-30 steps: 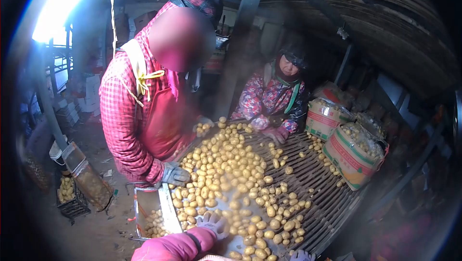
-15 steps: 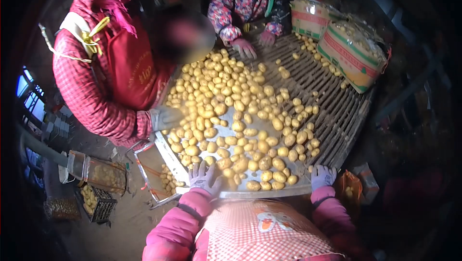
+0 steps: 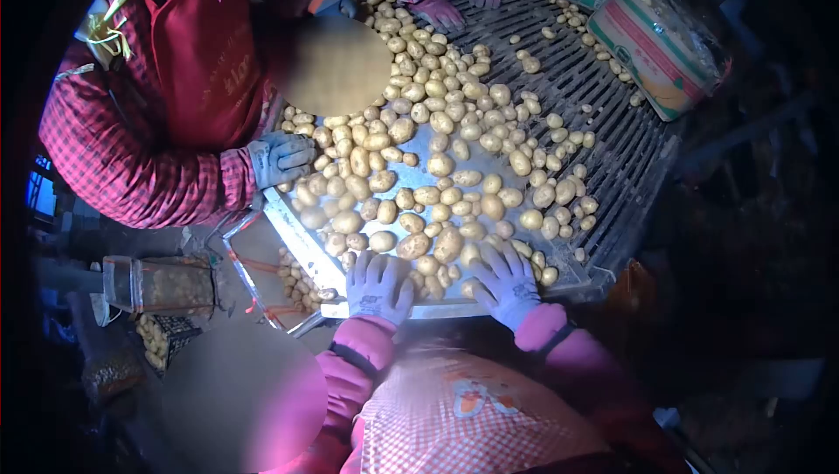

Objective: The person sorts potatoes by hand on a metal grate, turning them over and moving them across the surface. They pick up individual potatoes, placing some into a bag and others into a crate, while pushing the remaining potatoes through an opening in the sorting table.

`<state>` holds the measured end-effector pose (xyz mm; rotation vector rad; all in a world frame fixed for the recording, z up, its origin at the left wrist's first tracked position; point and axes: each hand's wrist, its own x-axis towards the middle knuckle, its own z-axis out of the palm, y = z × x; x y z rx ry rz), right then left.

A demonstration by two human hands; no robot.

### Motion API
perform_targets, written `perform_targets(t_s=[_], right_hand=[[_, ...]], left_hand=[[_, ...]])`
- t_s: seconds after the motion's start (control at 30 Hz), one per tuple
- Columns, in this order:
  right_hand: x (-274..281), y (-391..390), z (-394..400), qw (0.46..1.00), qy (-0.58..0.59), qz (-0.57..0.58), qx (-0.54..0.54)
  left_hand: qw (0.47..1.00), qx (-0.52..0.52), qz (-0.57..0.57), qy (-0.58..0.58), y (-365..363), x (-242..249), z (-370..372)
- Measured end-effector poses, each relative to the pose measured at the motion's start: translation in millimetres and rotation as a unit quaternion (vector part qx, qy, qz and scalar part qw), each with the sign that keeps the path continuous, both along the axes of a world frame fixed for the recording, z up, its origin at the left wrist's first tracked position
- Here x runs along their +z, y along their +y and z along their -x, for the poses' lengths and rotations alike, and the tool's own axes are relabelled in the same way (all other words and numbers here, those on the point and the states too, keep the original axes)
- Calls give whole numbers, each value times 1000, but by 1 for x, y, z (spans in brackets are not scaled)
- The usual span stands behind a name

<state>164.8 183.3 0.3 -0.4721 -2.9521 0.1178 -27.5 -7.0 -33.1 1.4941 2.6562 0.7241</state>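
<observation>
My left hand (image 3: 378, 288), in a light purple glove, lies at the near left edge of the metal sorting table (image 3: 293, 228). Its fingers are spread, with their tips against the closest potatoes (image 3: 448, 244). My right hand (image 3: 509, 286), gloved alike, rests palm down near the front edge, fingers apart and touching potatoes on its left and far side. Between both hands sits a small cluster of potatoes. Neither hand grips anything that I can see.
A slatted grate (image 3: 616, 168) forms the table's right side. Cartons of potatoes (image 3: 651, 46) stand at the back right. A co-worker's gloved hand (image 3: 281, 159) rests at the left edge; another's pink gloves (image 3: 437, 13) are at the far side. A wire-framed chute (image 3: 240, 256) hangs lower left.
My right hand has moved left from the table's right corner to the potatoes near the front middle. My left hand stays at the near left edge. The view has tilted down.
</observation>
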Motion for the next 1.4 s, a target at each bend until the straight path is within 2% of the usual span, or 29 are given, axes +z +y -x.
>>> perform_targets(t_s=[0.1,0.13,0.17,0.27,0.33,0.37,0.43,0.47,0.53,0.57,0.63,0.7,0.77,0.83,0.9,0.93,0.97,1.03,1.07,1.13,1.17,1.2,1.23,1.27,1.33,1.37,1.4], right_hand=[[10,16,-33,999,-45,6,-22],[16,32,-51,990,-63,67,-109],[5,44,-68,992,-38,41,-115],[13,52,-73,981,-59,58,-176],[33,37,-33,982,31,97,-158],[28,31,-10,982,35,99,-154],[15,19,34,998,-45,40,-1],[9,14,47,998,-35,51,17],[0,1,74,991,-81,-33,101],[0,1,86,990,-69,-29,116],[2,12,101,974,-203,-31,98],[2,15,114,974,-190,-74,94],[4,21,131,959,-269,-74,52],[-9,34,143,959,-276,-39,56],[-14,51,143,963,-198,182,15],[-14,64,135,923,-136,360,17],[-17,68,128,818,-42,574,17],[47,72,112,695,-64,711,-87],[49,74,101,693,-64,713,-90],[48,75,74,438,166,874,-128],[52,78,69,437,172,872,-134],[57,79,64,367,219,883,-195],[58,81,59,292,264,884,-251],[37,90,50,277,286,876,-273],[9,100,33,285,270,885,-251],[3,99,25,295,239,898,-224],[16,77,20,551,255,779,-156]], left_hand=[[1000,-12,-2,3,0,0,1],[1000,-14,0,2,-1,1,2],[1000,-14,-3,0,-2,-1,2],[1000,-15,-6,10,0,0,3],[1000,-13,-3,8,-1,3,2],[1000,-9,-1,12,0,3,2],[999,-31,-22,-14,0,3,4],[998,-38,-29,-33,-2,3,5],[996,-70,-21,-46,-12,13,5],[993,-90,-17,-78,-16,19,6],[985,-156,-69,29,-26,17,3],[986,-151,-54,37,-25,20,0],[988,-129,-62,-59,-24,20,1],[989,-90,-88,-76,-20,29,13],[966,7,-82,-246,-18,38,37],[979,37,-86,-183,-14,42,47],[987,65,-88,-119,-9,46,57],[994,89,-42,-48,-1,20,78],[993,108,8,-36,8,18,84],[995,39,51,-77,29,36,80],[990,-8,91,-111,41,40,69],[985,-41,163,-47,53,41,52],[968,-71,236,-46,65,44,40],[955,-73,275,-82,78,55,33],[922,-57,338,-180,98,59,32],[923,-61,337,-178,104,67,29],[927,-78,343,-133,107,82,24]])
